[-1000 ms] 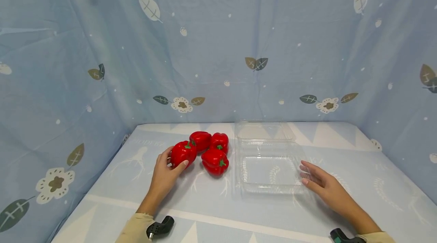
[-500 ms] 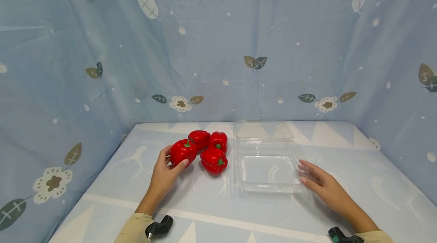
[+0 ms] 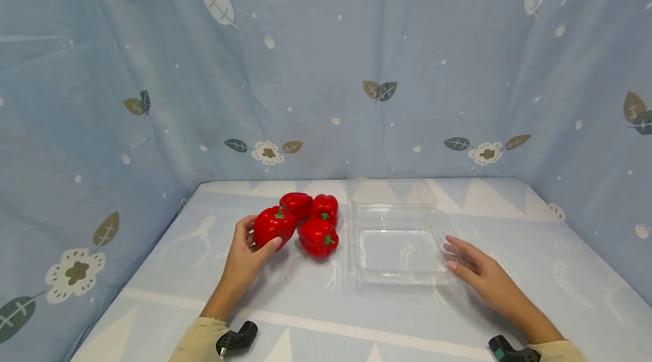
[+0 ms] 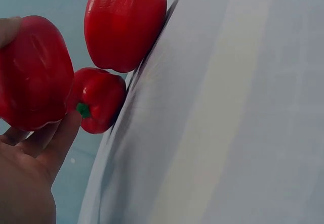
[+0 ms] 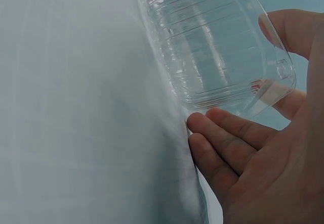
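Observation:
My left hand (image 3: pixel 245 254) grips a glossy red bell pepper (image 3: pixel 274 227), thumb on its near side and fingers round its far left. Three more red peppers sit just to its right: one at the back (image 3: pixel 296 205), one behind right (image 3: pixel 326 209) and one in front (image 3: pixel 318 238). In the left wrist view the held pepper (image 4: pixel 35 75) overlaps a pepper with a green stem (image 4: pixel 98 100). My right hand (image 3: pixel 481 274) is at the right side of a clear plastic clamshell box (image 3: pixel 399 280), its fingers loosely extended. The right wrist view has the thumb right at the rim (image 5: pixel 281 64).
The box's hinged lid (image 3: pixel 392 192) lies open toward the back of the table (image 3: pixel 316 300). A blue patterned curtain (image 3: pixel 326 68) closes off the back and both sides. Each wrist wears a black camera mount (image 3: pixel 238 339).
The held pepper has shifted slightly up and toward the other peppers, now covering the back one's stem. The head view has tilted a little; my right hand stays beside the box.

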